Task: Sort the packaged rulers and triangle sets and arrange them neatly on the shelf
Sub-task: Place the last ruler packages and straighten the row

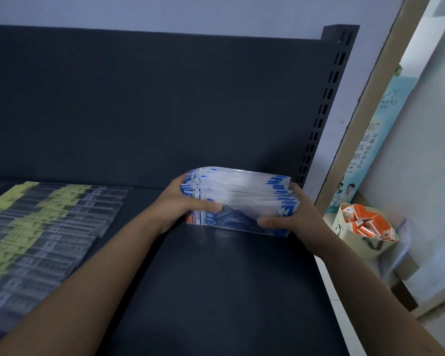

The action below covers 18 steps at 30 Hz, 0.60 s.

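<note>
Squaring the triangle sets (238, 195) at the shelf's (216, 278) right, we clamp the stack between left grip (185, 205) and right grip (297, 217). Rulers (41, 222) lie fanned at left. Next, we judge, the stack needs setting down even.

I read "GEOM" and a circled 2 on the front packet of the triangle-set stack (238, 199), "iving" and "1+1" among Chinese characters on the poster (378, 140) at right; the print on the orange boxes (365, 222) is too small.
</note>
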Motion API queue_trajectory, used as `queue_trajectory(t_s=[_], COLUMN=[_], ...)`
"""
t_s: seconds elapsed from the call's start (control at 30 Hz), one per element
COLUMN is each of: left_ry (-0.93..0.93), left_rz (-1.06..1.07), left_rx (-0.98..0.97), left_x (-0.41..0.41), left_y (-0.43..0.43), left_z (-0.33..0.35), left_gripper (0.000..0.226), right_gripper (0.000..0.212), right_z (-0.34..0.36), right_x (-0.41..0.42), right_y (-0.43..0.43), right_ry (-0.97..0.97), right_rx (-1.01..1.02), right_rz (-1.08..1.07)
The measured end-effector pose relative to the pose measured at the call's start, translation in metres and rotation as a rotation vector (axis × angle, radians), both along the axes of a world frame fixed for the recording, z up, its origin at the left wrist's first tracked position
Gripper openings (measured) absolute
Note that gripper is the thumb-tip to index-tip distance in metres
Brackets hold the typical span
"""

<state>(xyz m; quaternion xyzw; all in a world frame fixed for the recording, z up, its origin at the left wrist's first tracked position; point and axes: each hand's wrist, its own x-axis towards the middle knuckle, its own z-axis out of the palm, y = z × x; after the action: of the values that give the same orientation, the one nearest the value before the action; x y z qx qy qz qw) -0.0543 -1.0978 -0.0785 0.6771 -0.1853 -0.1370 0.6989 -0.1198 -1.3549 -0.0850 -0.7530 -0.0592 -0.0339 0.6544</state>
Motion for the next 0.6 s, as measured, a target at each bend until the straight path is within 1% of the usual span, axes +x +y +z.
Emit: queue_trajectory(t_s=[0.07, 0.13, 0.23, 0.33, 0.37, 0.4, 0.43, 0.5, 0.53, 0.57, 0.6], left_ry=[0.129, 0.255, 0.317, 0.308, 0.281, 0.226, 0.131, -0.148, -0.260, -0.314, -0.353], left_rz=[0.071, 0.146, 0.240, 0.238, 0.227, 0.220, 0.227, 0.226, 0.176, 0.097, 0.019], left_rx=[-0.162, -0.250, -0.373, -0.433, -0.432, -0.406, -0.356, -0.188, -0.096, -0.027, 0.035], left_x=[-0.004, -0.008, -0.009, -0.016, -0.018, -0.019, -0.017, -0.011, -0.008, -0.005, -0.002], left_y=[-0.009, -0.020, -0.030, -0.039, -0.041, -0.042, -0.040, -0.030, -0.023, -0.016, -0.010], left_z=[0.003, 0.004, 0.002, 0.008, 0.008, 0.007, 0.002, -0.007, -0.010, -0.012, -0.012], left_gripper=[0.057, 0.065, 0.082, 0.100, 0.103, 0.101, 0.094, 0.066, 0.057, 0.058, 0.068], right_gripper=[0.072, 0.067, 0.067, 0.066, 0.064, 0.061, 0.058, 0.057, 0.057, 0.058, 0.057], right_z=[0.000, -0.001, -0.001, -0.002, -0.003, -0.005, -0.005, -0.005, -0.005, -0.005, -0.006], right_x=[-0.001, 0.000, 0.003, 0.004, 0.005, 0.005, 0.006, 0.004, 0.003, 0.003, 0.003], right_y=[0.011, 0.024, 0.037, 0.041, 0.042, 0.041, 0.040, 0.040, 0.040, 0.041, 0.041], right_ry=[0.018, -0.003, -0.078, -0.134, -0.145, -0.149, -0.150, -0.144, -0.140, -0.138, -0.136], right_rx=[0.204, 0.323, 0.317, 0.284, 0.264, 0.248, 0.237, 0.202, 0.158, 0.106, 0.052], right_rz=[-0.072, -0.181, -0.288, -0.312, -0.311, -0.308, -0.305, -0.325, -0.351, -0.380, -0.410])
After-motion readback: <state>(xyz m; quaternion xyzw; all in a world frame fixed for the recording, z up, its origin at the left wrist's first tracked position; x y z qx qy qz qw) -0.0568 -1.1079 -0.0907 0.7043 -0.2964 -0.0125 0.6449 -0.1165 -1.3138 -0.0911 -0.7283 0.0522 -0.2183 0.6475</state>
